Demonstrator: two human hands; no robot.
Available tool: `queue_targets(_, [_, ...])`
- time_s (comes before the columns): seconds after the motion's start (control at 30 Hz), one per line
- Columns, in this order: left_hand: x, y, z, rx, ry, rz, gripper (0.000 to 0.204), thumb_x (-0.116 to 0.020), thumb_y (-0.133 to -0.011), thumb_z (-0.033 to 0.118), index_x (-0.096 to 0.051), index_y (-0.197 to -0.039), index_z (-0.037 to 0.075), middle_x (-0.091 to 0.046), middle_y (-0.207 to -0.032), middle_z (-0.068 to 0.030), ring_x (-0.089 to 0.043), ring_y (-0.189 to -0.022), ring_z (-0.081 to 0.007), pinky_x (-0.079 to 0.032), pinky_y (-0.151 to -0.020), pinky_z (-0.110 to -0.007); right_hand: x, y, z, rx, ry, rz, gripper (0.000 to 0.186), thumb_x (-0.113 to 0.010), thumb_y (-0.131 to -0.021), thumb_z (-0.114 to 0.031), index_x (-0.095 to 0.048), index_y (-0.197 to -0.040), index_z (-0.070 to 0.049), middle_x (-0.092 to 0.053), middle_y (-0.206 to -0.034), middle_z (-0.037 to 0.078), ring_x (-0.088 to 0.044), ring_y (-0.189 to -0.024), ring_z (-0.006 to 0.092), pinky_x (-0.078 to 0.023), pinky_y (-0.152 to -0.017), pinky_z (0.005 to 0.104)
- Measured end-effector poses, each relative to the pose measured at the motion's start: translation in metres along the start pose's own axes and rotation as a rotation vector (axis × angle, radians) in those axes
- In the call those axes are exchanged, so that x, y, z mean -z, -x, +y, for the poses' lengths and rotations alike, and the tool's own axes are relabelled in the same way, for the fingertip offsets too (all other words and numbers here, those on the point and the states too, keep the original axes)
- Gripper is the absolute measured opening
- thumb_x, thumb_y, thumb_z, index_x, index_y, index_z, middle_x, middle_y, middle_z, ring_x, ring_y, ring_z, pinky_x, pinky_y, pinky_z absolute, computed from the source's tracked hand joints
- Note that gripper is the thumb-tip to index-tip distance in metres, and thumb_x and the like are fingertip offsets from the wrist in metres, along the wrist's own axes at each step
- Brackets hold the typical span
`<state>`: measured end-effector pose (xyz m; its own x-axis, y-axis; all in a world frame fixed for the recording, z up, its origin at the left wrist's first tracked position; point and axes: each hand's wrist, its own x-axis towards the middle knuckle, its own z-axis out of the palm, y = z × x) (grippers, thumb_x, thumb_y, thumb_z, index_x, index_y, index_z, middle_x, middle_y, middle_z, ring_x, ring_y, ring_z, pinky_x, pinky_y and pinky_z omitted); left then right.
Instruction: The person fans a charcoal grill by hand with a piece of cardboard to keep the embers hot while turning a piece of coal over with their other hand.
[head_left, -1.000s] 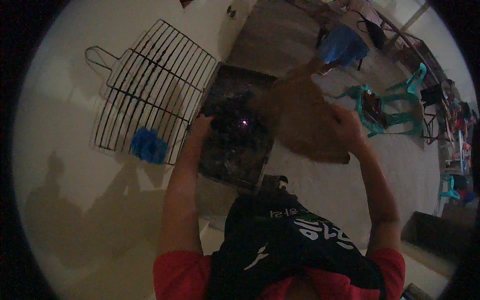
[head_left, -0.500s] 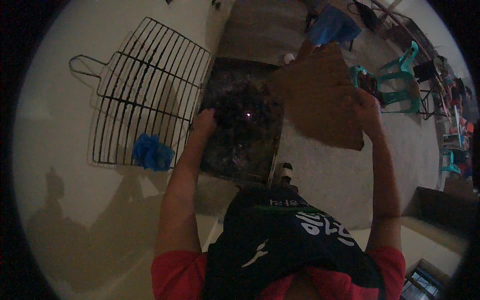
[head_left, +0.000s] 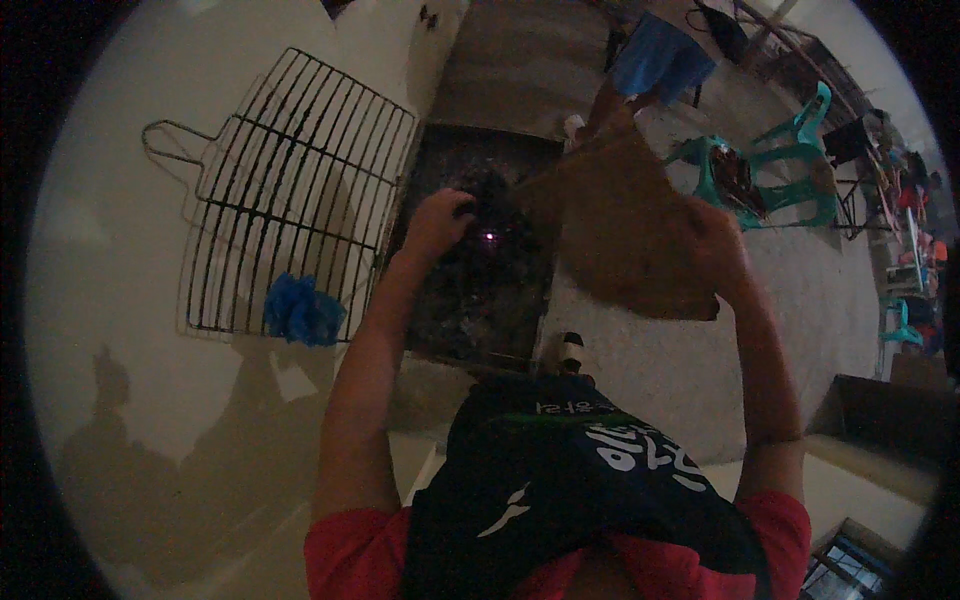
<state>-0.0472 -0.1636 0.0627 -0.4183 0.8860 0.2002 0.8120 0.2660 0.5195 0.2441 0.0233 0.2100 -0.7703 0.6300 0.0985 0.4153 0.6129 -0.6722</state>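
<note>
My right hand (head_left: 712, 245) is closed on the edge of a brown cardboard sheet (head_left: 625, 225). The sheet hangs slanted beside a dark, shallow grill tray (head_left: 515, 345). Black charcoal (head_left: 485, 190) lies in the tray, with one small glowing spot (head_left: 489, 237) near its middle. Over the tray's left part is my left hand (head_left: 438, 228), its fingers curled toward the coals. Whatever lies between those fingers is too dark to make out. Left of the tray, a wire grill rack (head_left: 300, 150) with a looped handle leans against the pale wall.
A crumpled blue plastic bag (head_left: 303, 310) hangs at the rack's lower edge. Green plastic stools (head_left: 805, 180) stand to the right, one bearing dark reddish sticks (head_left: 735, 180). Beyond the cardboard is a person in blue shorts (head_left: 660, 60). My shoe (head_left: 572, 350) shows near the tray.
My left hand has moved right and a little farther out over the coals, its fingers now showing. The cardboard in my right hand has swung lower and slightly left.
</note>
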Motion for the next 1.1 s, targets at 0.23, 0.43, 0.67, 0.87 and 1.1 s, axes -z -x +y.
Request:
queue_targets(0.23, [-0.023,-0.016,-0.001,-0.075,-0.140,-0.128,0.024,-0.059,-0.067,0.016,-0.058,-0.090,0.010,-0.054,-0.091,-0.0128,-0.052,-0.086,-0.0291,-0.042,-0.077,-0.037,0.026,-0.008,0.008,-0.006,0.113,0.064,0.024,-0.055,-0.072,-0.017,-0.054,-0.089,0.000,-0.058,-0.072,0.012,-0.053,-0.066,0.0142,-0.042,-0.061,0.0301])
queue_targets(0.43, [0.012,-0.008,-0.003,0.141,0.062,0.023,0.029,-0.059,-0.067,0.015,-0.057,-0.094,0.005,-0.056,-0.091,-0.0127,-0.053,-0.085,-0.0299,-0.042,-0.076,-0.036,0.022,-0.002,0.016,0.124,0.280,0.015,0.026,-0.055,-0.072,-0.018,-0.054,-0.092,-0.001,-0.057,-0.073,0.015,-0.053,-0.065,0.0166,-0.042,-0.061,0.0313])
queue_targets(0.67, [-0.002,0.057,-0.076,0.425,-0.032,-0.120,0.031,-0.057,-0.069,0.015,-0.056,-0.098,0.003,-0.057,-0.093,-0.0152,-0.054,-0.088,-0.0298,-0.042,-0.075,-0.037,-0.001,0.006,-0.001,0.130,0.120,-0.143,0.027,-0.052,-0.073,-0.018,-0.053,-0.094,0.000,-0.057,-0.078,0.019,-0.056,-0.069,0.0253,-0.042,-0.062,0.0328])
queue_targets(0.87, [-0.019,0.068,-0.068,0.491,-0.262,-0.256,0.032,-0.059,-0.069,0.018,-0.055,-0.097,0.005,-0.053,-0.095,-0.0154,-0.051,-0.089,-0.0322,-0.042,-0.074,-0.040,0.009,-0.010,0.004,-0.007,0.149,0.005,0.024,-0.053,-0.073,-0.017,-0.055,-0.091,-0.001,-0.058,-0.078,0.017,-0.056,-0.068,0.0248,-0.043,-0.063,0.0317])
queue_targets(1.1, [-0.034,0.079,-0.062,0.442,-0.235,-0.107,0.031,-0.061,-0.068,0.021,-0.055,-0.095,0.006,-0.048,-0.096,-0.0143,-0.050,-0.088,-0.0323,-0.042,-0.073,-0.041,0.009,-0.006,0.001,-0.138,0.169,-0.071,0.023,-0.054,-0.073,-0.015,-0.056,-0.090,0.000,-0.059,-0.078,0.014,-0.057,-0.071,0.0171,-0.043,-0.064,0.0303])
